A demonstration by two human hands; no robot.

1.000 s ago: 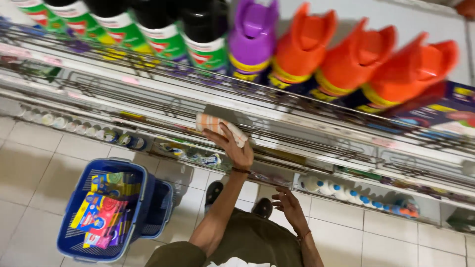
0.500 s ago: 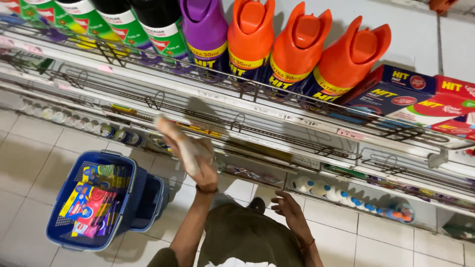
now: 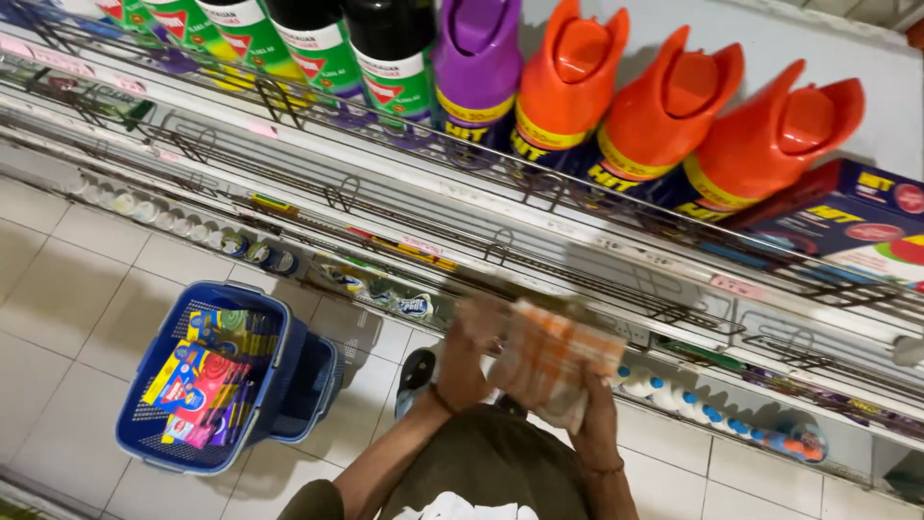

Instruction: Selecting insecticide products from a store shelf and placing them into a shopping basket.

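An orange and white packet [image 3: 551,358] is held in front of my chest, blurred by motion. My left hand [image 3: 469,349] grips its left side and my right hand [image 3: 589,414] supports it from below on the right. Both hands sit just below the wire shelves [image 3: 404,207] of a shop rack. On the top shelf stand orange spray cans [image 3: 664,106], a purple spray can [image 3: 476,67] and green-labelled black cans [image 3: 395,58].
A blue shopping basket [image 3: 207,376] with colourful packets stands on the white tiled floor at my left. Dark boxes [image 3: 857,221] lie at the right of the top shelf. Small bottles line the bottom shelf [image 3: 674,395]. My sandalled foot [image 3: 416,374] shows below.
My left hand came down from the shelf with the packet and brought it in front of me. My right hand rose from my side to take hold of it too.
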